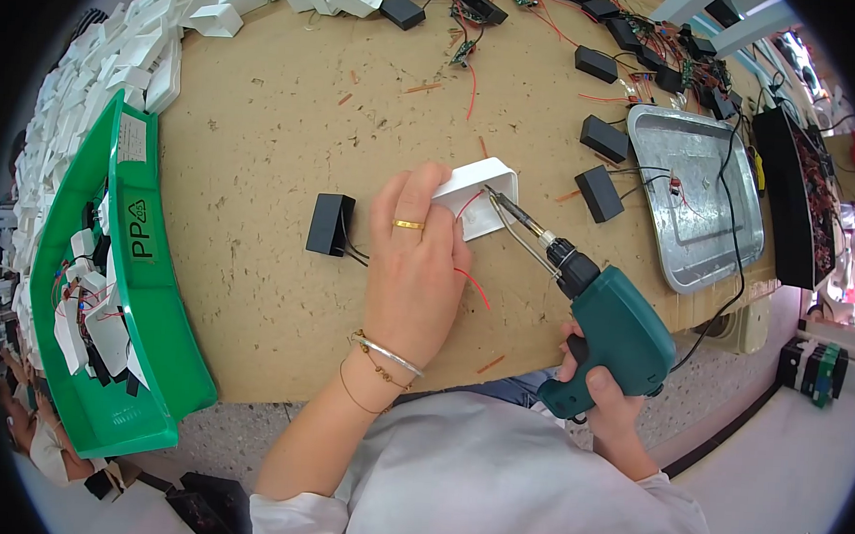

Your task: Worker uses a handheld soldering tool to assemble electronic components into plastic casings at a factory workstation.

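Observation:
My left hand (pixel 414 242) is closed around a white plastic casing (pixel 490 178), its open side tilted toward the right. A thin red wire (pixel 475 287) sticks out below my fingers, and another piece of red wire shows inside the casing. My right hand (pixel 605 383) grips the handle of a dark green soldering gun (pixel 623 321). The gun's metal tip reaches into the casing's opening; whether it touches the wire I cannot tell. Left of my left hand stands a black box (pixel 330 225), with black leads running under the hand.
A green bin (pixel 167 350) with white casings and wired parts stands at the left. White casings (pixel 144 44) pile up behind it. At the right lies a metal tray (pixel 674 261) beside black boxes (pixel 599 194). Circuit boards and wires (pixel 463 51) lie along the far side.

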Demonstrator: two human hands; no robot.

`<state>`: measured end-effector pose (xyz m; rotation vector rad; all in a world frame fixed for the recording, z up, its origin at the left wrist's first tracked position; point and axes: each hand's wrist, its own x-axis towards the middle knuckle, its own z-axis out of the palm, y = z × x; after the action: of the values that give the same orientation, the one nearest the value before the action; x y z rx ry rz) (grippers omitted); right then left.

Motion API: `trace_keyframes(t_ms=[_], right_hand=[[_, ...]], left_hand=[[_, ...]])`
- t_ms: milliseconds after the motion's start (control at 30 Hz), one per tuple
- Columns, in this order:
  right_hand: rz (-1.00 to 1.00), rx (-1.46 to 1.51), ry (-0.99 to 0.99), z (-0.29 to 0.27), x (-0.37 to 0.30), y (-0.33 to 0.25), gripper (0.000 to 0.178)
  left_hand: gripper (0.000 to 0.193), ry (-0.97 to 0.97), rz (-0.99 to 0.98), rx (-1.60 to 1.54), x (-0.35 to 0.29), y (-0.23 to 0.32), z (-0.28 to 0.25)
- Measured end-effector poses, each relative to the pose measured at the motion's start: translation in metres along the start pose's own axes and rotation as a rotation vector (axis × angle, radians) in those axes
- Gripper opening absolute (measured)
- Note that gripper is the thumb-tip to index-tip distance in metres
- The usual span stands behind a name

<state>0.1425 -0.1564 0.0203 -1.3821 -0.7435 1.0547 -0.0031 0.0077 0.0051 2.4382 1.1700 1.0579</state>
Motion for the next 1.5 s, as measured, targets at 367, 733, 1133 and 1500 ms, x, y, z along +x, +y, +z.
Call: trace_keyframes(t_ms=[367,733,1133,1500], right_hand=[[0.052,-0.023,0.012,0.003,-0.0003,-0.0022,0.057],[0.068,-0.075,0.013,0.0039,-0.0008,-0.0041,0.055],[0.068,-0.088,0.01,0.0027,-0.0019,-0.0027,0.054],[0.009,-0.054,-0.003,-0.0015,-0.0008,0.0015,0.053]], left_hand=[[0.016,-0.019,-0.002,-0.007,-0.0003,0.0005,0.0003],[0.019,0.011,0.003,0.017,-0.0015,0.0009,0.0025],[0.019,0.009,-0.001,0.019,-0.0013,0.0017,0.0026],[0.018,-0.015,0.034,0.042,-0.0019,0.0006,0.0011]])
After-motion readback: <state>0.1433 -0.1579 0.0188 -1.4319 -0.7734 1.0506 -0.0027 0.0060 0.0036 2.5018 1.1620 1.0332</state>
